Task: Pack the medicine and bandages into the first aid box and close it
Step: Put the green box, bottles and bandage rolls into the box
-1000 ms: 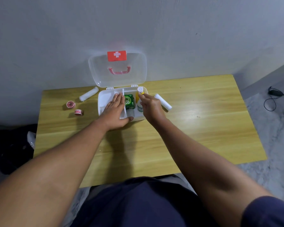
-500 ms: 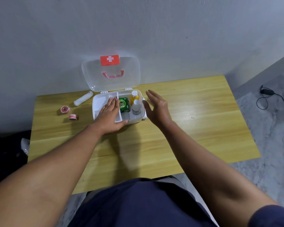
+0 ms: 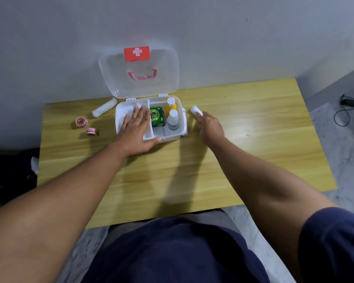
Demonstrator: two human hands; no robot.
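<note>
The first aid box [image 3: 149, 137] sits open on the bench [image 3: 243, 139], its clear lid [image 3: 119, 78] leaning back against the wall, so every compartment stays reachable from above. The left hand [image 3: 134, 129] lies flat over the box's left compartment, fingers spread and thumb along the front wall; its grip is wide and holds nothing. I judge it is there to pin the light plastic box so it does not slide while things go in.

Inside the box, in the middle compartment, lies a green packet [image 3: 157, 117]. In the right compartment stand a yellow bottle [image 3: 170, 105] and, in front of it, a clear bottle [image 3: 173, 120], both upright so they take little room.

Just right of the box, the right hand [image 3: 209, 127] reaches down to a white bandage roll [image 3: 195, 110] lying on the bench. Its fingertips touch the roll's near end, but I cannot tell whether the grip has closed on it.

Left of the box, a second bandage roll [image 3: 104, 107] lies near the back corner, and two small tape rolls [image 3: 81, 121] sit farther left, not yet packed. Packing looks roughly half done, and the lid must wait.
</note>
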